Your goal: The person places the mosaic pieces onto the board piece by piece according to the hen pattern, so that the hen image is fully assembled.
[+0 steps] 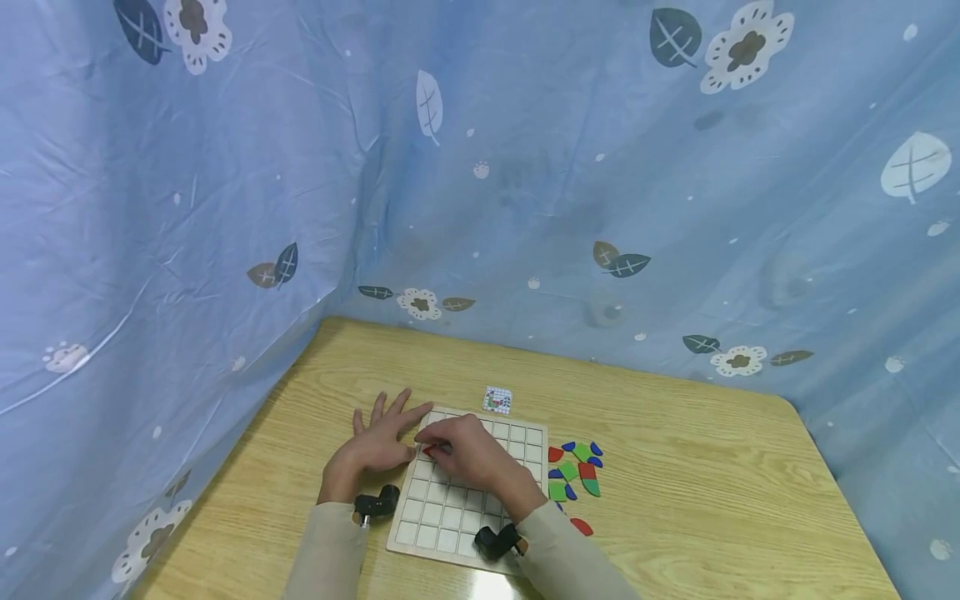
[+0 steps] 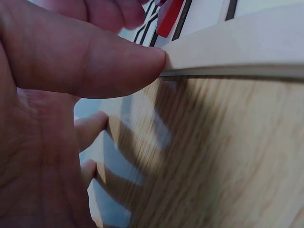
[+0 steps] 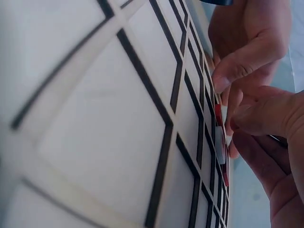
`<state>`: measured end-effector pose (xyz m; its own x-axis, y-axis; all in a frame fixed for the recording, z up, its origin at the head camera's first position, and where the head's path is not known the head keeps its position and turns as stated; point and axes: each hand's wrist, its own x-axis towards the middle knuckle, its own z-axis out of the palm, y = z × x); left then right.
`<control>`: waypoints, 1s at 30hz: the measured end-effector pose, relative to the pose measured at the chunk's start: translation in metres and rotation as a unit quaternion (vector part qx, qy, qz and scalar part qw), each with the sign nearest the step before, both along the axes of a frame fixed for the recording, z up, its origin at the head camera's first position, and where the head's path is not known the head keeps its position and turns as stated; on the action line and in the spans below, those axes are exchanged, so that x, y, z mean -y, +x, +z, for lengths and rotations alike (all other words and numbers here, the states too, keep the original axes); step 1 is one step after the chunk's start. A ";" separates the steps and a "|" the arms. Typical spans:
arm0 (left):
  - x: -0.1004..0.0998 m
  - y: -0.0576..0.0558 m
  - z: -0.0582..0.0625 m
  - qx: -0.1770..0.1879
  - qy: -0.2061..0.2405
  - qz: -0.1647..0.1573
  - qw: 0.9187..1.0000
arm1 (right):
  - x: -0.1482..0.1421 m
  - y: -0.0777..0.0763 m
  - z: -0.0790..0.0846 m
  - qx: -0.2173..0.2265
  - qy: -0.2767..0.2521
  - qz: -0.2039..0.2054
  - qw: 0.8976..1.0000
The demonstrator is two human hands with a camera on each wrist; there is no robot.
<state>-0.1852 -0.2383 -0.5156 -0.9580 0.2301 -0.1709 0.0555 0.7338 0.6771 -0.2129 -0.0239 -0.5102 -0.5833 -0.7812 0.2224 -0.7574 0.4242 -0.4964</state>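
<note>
My left hand (image 1: pixel 378 446) lies spread at the left edge of the wooden grid board (image 1: pixel 404 546), its thumb (image 2: pixel 118 66) against the rim. Over the board's upper left cells, my right hand (image 1: pixel 472 454) pinches a small red piece (image 1: pixel 429 451) between thumb and forefinger. That red piece (image 2: pixel 170 18) shows tilted beyond the left thumb in the left wrist view. The right wrist view has red (image 3: pixel 218 114) low at the board's far edge, close by the right fingertips. The right palm and wrist hide many of the middle cells.
Several red, green and blue pieces (image 1: pixel 568 472) lie right of the board, with a red one (image 1: pixel 581 527) nearer the front. A small printed pattern card (image 1: pixel 497 400) sits behind the board. Blue patterned curtains (image 1: pixel 525 208) enclose the wooden table (image 1: pixel 712 483).
</note>
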 end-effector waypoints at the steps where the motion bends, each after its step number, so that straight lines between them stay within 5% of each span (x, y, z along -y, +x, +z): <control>1: 0.000 0.000 -0.001 -0.001 0.001 0.000 1.000 | 0.001 0.000 -0.001 0.000 0.001 0.002 1.000; 13: 0.000 -0.001 0.000 -0.003 0.003 0.002 1.000 | 0.002 0.002 -0.001 -0.010 0.019 0.002 1.000; 25: 0.005 -0.009 -0.026 -0.020 -0.003 0.006 1.000 | 0.003 0.004 0.003 0.003 0.025 0.010 1.000; 30: 0.003 -0.006 -0.019 -0.017 0.001 0.005 1.000 | 0.003 0.004 0.002 -0.003 0.025 0.006 1.000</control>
